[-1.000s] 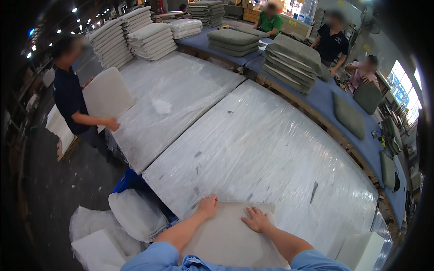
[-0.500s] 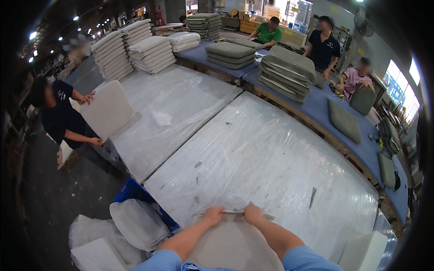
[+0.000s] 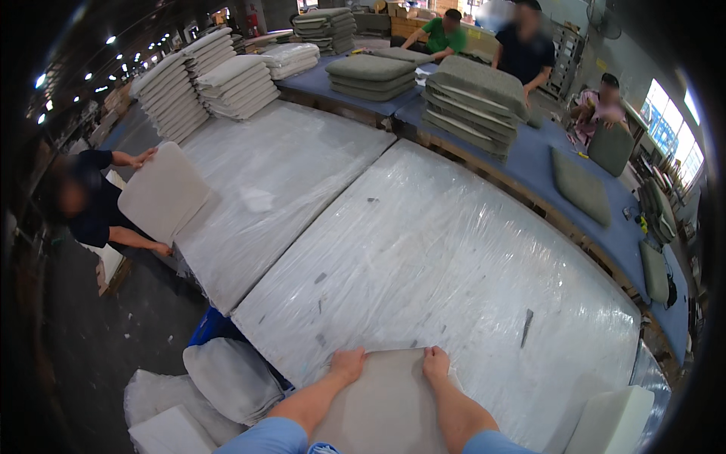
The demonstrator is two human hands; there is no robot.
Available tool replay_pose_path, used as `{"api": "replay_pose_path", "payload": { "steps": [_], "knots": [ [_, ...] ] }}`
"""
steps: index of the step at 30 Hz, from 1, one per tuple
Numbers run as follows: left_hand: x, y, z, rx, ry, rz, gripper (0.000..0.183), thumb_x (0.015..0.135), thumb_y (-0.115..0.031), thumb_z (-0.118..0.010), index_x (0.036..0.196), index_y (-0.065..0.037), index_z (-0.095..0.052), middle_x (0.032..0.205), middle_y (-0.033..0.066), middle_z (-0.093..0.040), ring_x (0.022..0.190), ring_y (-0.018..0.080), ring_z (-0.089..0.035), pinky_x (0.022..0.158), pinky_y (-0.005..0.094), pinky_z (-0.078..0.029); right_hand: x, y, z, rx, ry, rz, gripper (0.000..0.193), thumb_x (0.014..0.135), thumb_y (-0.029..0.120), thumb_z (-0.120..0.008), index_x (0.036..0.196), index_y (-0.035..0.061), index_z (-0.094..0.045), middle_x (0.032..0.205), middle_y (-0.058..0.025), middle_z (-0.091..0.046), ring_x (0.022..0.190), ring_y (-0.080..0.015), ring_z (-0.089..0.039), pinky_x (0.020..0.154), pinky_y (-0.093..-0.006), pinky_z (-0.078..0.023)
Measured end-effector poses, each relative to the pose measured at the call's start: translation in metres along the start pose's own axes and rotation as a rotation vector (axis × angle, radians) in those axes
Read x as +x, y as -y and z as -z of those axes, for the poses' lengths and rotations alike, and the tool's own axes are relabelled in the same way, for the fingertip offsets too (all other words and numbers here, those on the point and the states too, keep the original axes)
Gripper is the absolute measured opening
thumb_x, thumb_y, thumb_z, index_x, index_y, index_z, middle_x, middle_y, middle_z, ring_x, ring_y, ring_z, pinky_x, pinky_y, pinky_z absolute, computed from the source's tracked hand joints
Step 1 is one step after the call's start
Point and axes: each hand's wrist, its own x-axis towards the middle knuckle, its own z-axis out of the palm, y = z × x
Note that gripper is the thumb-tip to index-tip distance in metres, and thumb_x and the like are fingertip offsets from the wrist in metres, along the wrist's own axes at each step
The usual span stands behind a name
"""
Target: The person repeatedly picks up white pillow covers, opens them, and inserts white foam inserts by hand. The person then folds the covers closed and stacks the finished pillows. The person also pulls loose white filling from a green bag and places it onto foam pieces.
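A light grey fabric-covered seat cushion (image 3: 389,401) lies in front of me at the near edge of the plastic-wrapped table (image 3: 446,250). My left hand (image 3: 349,365) is closed on its far left corner. At the far right corner, my right hand (image 3: 435,364) grips the fabric, fingers curled over the edge. Between the two hands the far edge runs nearly straight. The near part of the cushion is cut off by the frame's lower edge, close to my blue sleeves.
Grey cushion covers (image 3: 231,378) lie over a blue bin (image 3: 215,325) at my left. A white foam block (image 3: 612,420) sits at near right. Another person holds a pale cushion (image 3: 162,189) at far left. Stacked cushions (image 3: 473,110) stand on the blue table beyond, with people behind.
The cushion's far edge, folded and uneven before, now lies smoother between my hands. My right hand has shifted slightly right. The person at left has lowered the pale cushion a little.
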Motion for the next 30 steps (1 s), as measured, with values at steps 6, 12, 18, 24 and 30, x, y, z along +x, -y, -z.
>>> {"api": "replay_pose_path", "payload": {
  "steps": [6,12,18,24,30],
  "knots": [
    [0.015,0.015,-0.02,0.053,0.022,0.008,0.033,0.105,-0.038,-0.045,0.103,-0.011,-0.064,0.085,0.0197,-0.072,0.084,0.042,-0.068,0.085,0.0539,-0.045,0.004,0.006,-0.013,0.024,-0.023,-0.045,0.032,0.098,0.029,-0.06,0.089,-0.0017,-0.066,0.085,-0.0257,-0.068,0.085,-0.0462,-0.065,0.076,-0.0505,-0.049],
    [0.017,0.007,-0.017,0.06,-0.009,-0.023,0.037,0.104,-0.042,-0.045,0.098,-0.012,-0.066,0.084,0.0188,-0.071,0.081,0.0409,-0.067,0.086,0.0526,-0.045,0.01,0.007,-0.007,0.039,0.001,-0.046,0.032,0.096,0.029,-0.062,0.089,-0.0011,-0.068,0.089,-0.0257,-0.069,0.089,-0.0451,-0.066,0.08,-0.0508,-0.05],
    [0.004,0.027,0.023,0.115,0.061,-0.131,0.039,0.101,-0.05,-0.052,0.102,-0.017,-0.072,0.096,0.0128,-0.073,0.096,0.0373,-0.066,0.093,0.0526,-0.042,0.025,0.005,0.037,-0.221,0.376,0.025,0.033,0.094,0.034,-0.063,0.101,0.0034,-0.074,0.104,-0.0228,-0.072,0.102,-0.0414,-0.067,0.092,-0.0476,-0.053],
    [-0.014,0.046,0.022,0.124,0.007,0.045,0.035,0.098,-0.049,-0.057,0.105,-0.02,-0.075,0.108,0.0086,-0.071,0.116,0.032,-0.058,0.098,0.0521,-0.039,0.015,-0.009,0.027,-0.258,0.147,0.125,0.026,0.092,0.026,-0.064,0.102,0.0038,-0.073,0.104,-0.0206,-0.073,0.1,-0.0409,-0.068,0.089,-0.048,-0.052],
    [-0.012,0.055,0.001,0.157,-0.112,-0.034,0.027,0.096,-0.042,-0.06,0.1,-0.018,-0.074,0.102,0.0054,-0.071,0.108,0.0296,-0.059,0.092,0.0499,-0.039,0.013,-0.023,0.01,-0.129,-0.003,0.142,0.024,0.092,0.026,-0.063,0.096,0.0037,-0.073,0.098,-0.021,-0.071,0.098,-0.0424,-0.066,0.087,-0.0508,-0.05]
  ]
}}
